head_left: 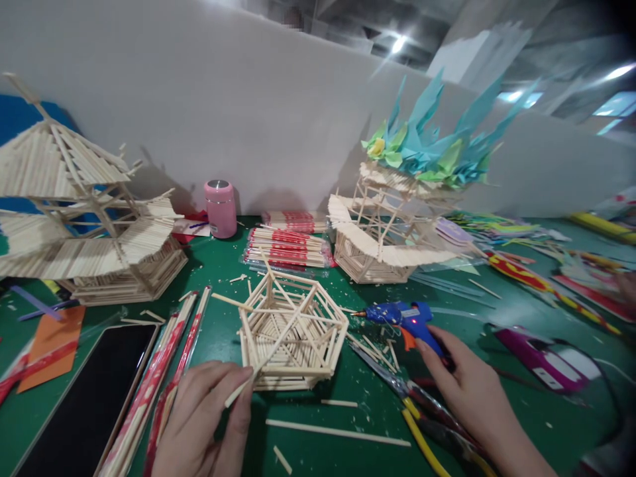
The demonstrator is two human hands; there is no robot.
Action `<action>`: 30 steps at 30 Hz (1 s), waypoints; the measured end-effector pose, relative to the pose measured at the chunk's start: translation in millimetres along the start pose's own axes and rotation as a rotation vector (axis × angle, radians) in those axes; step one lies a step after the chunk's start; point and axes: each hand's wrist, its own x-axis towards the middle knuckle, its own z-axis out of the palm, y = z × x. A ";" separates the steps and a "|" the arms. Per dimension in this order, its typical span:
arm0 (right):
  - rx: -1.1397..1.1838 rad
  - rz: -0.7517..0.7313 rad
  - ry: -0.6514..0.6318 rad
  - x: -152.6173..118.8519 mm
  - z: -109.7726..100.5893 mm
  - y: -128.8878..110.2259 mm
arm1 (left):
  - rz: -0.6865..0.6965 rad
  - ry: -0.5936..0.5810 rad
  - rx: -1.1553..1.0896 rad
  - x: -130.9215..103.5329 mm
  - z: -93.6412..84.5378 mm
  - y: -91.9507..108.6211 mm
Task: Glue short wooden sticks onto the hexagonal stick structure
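My left hand (209,417) pinches the near end of a thin wooden stick (271,351) that lies slantwise over a many-sided frame of wooden sticks (293,381). My right hand (462,377) is wrapped round the handle of a blue glue gun (397,318), which shows a small red light. The gun's nozzle points left, a little apart from the frame's right corner. A clear glue stick (462,313) juts from the gun's back. Pliers with yellow handles (420,424) lie under and beside my right wrist.
Stick-built pavilions stand at the left (149,278) and back right (377,265). Between them are a pink flask (220,212) and packets of chopsticks (288,246). A phone (94,397) lies at front left, a loose stick (338,432) in front, and a purple-and-white device (544,361) at right.
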 end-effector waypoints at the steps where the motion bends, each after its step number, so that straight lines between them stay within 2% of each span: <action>1: -0.007 -0.030 0.007 0.6 1.3 1.6 | -0.006 0.006 -0.009 -0.2 0.6 0.4; 7: 0.017 -0.140 -0.009 7.2 7.3 14.4 | -0.031 0.048 -0.050 -0.7 3.0 3.8; 15: 0.030 -0.136 -0.017 14.8 24.1 30.7 | -0.021 0.053 -0.050 -1.8 2.8 2.5; 19: 0.020 -0.123 0.032 14.2 20.8 26.0 | -0.008 0.033 -0.047 -0.7 3.4 1.1; 23: 0.072 -0.153 0.148 9.5 3.0 -2.7 | 0.001 0.006 -0.024 0.5 1.7 -0.2; 26: 0.255 -0.317 0.254 0.2 -6.7 -41.1 | 0.004 -0.009 0.012 0.4 -0.3 0.1; 30: 0.393 -0.577 0.188 -14.3 -7.2 -94.1 | -0.011 -0.015 0.019 0.7 -0.9 1.8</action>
